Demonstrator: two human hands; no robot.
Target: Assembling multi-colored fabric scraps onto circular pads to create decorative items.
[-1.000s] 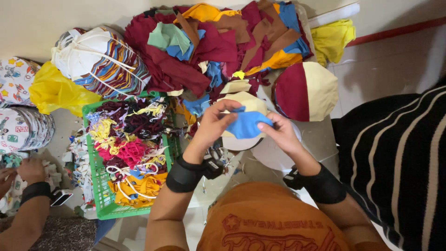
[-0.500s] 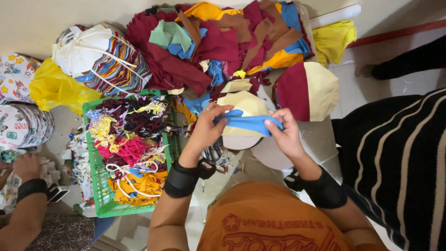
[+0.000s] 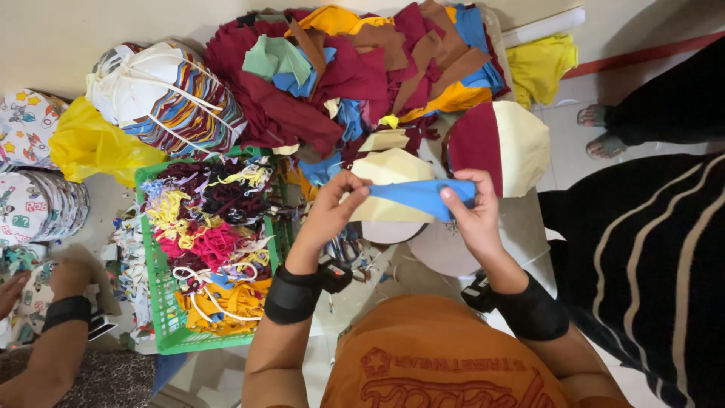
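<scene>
Blue fabric strip [image 3: 423,198]: held taut and roughly level between both hands, above a cream fabric piece [image 3: 393,170] and just in front of the scrap heap.

Left hand [image 3: 332,211]: fingers pressed together, thumb and fingertips pinching the strip's left end. Black wrist band [image 3: 294,295] on that forearm.

Right hand [image 3: 474,211]: thumb on top, fingers curled under, pinching the strip's right end. Black band [image 3: 532,310] on this wrist too.

Beyond the hands: heap of fabric offcuts [image 3: 362,75], mostly maroon, with brown, blue, orange and green pieces. Right of it, a maroon-and-cream rounded panel [image 3: 498,147]; a yellow cloth [image 3: 540,64] farther back.

Left of the hands: green plastic basket [image 3: 162,302] filled with tangled trimmings, pink, yellow, orange, dark purple. Behind it, a tied bundle of striped pieces [image 3: 166,98] and a yellow plastic bag [image 3: 91,143].

Far left edge: another person's forearm with a black band [image 3: 64,311]. Right edge: a person in black with pale stripes [image 3: 649,257].
</scene>
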